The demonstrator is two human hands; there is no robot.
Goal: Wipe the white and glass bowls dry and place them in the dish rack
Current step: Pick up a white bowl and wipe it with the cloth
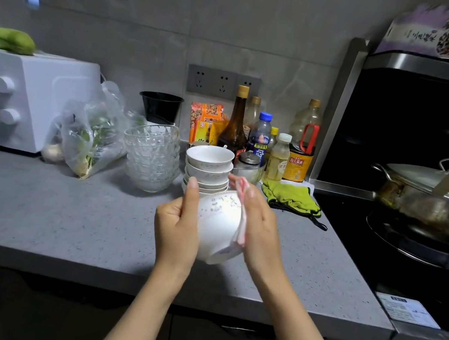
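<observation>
A white bowl [217,226] with a small leaf pattern is held above the grey counter [69,212], tipped on its side. My left hand [177,226] grips its left wall, thumb up along the rim. My right hand [261,231] presses a pink-and-white cloth [242,223] against the bowl's right side. Behind them stands a stack of several white bowls [208,169]. To its left is a stack of several patterned glass bowls [152,156]. No dish rack is in view.
Sauce and oil bottles [264,143] crowd the back wall beside a black cup [160,107]. A green oven mitt [291,198] lies right of the bowls. A lidded pot [428,196] sits on the stove. A bag of greens [93,135] and a white oven [32,99] stand at left.
</observation>
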